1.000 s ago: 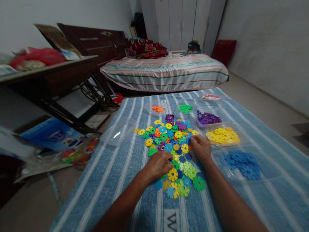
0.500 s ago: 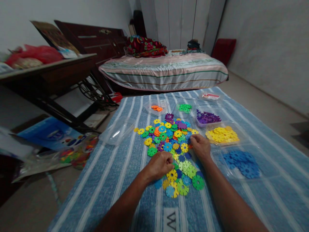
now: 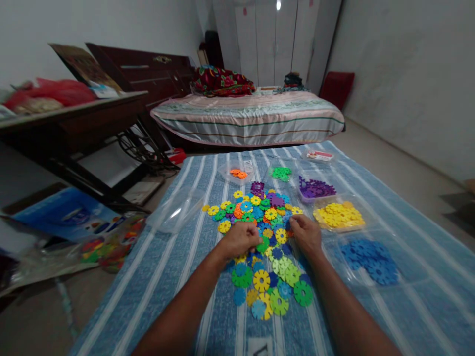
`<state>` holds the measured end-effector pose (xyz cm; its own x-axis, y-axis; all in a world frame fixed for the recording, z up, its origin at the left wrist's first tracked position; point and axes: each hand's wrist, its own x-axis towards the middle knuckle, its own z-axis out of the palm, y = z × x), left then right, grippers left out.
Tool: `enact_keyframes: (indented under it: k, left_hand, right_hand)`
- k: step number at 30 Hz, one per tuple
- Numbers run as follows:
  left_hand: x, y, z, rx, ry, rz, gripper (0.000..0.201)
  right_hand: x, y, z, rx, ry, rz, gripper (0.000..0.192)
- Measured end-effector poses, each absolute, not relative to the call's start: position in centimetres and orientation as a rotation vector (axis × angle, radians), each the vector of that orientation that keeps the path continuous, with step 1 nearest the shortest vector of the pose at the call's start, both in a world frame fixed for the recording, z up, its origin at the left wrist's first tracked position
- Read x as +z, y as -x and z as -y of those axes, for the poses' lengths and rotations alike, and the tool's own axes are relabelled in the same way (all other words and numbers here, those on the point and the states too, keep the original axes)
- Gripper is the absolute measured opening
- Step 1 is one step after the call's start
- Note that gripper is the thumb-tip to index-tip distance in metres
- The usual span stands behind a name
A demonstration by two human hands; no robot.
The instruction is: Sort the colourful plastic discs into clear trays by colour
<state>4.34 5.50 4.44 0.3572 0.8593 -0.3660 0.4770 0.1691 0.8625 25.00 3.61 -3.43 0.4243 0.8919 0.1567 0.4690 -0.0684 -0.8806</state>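
A loose pile of notched plastic building discs (image 3: 284,269) in many colours lies on the striped cloth. At its left side, my left hand (image 3: 242,238) is closed, with a green disc (image 3: 262,244) at its thumb and fingertips. My right hand (image 3: 306,233) rests at the pile's right edge, fingers curled together. Its fingertips meet a blue disc (image 3: 287,217); whether they grip it or something smaller is hidden. Right of that hand are clear containers of yellow discs (image 3: 339,215), blue discs (image 3: 371,259) and purple discs (image 3: 315,187).
Farther back stand containers with orange discs (image 3: 238,173) and green discs (image 3: 281,173). A clear lid or tray (image 3: 176,210) lies at the left, and a labelled clear box (image 3: 319,156) at the far right. Beyond are a bed (image 3: 248,116) and a sewing-machine table (image 3: 74,111).
My left hand has moved up and slightly left over the pile, and the green disc at its fingertips shows more fully. My right hand stays at the same spot. The view has tilted up slightly.
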Motion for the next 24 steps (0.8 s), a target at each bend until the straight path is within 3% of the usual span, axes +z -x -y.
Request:
enact_keyframes:
  k: [6, 10, 17, 24]
  left_hand:
    - [8.5, -10.4, -13.0, 0.945, -1.091, -1.167, 0.018]
    - [8.6, -11.9, -14.8, 1.062, -0.991, -1.163, 0.017]
    - [4.5, -5.9, -10.0, 0.874, -1.301, -1.360, 0.014]
    - [4.1, 0.4, -4.1, 0.437, -1.654, -1.320, 0.014]
  right_hand:
    - [-3.2, -24.9, -3.5, 0.555, 1.675, 1.187, 0.031]
    - [-3.3, -24.9, -3.5, 0.568, 1.671, 1.183, 0.031]
    - [-3.4, -25.1, -3.6, 0.546, 1.730, 1.187, 0.033]
    - [-3.4, -25.3, -3.5, 0.541, 1.745, 1.206, 0.034]
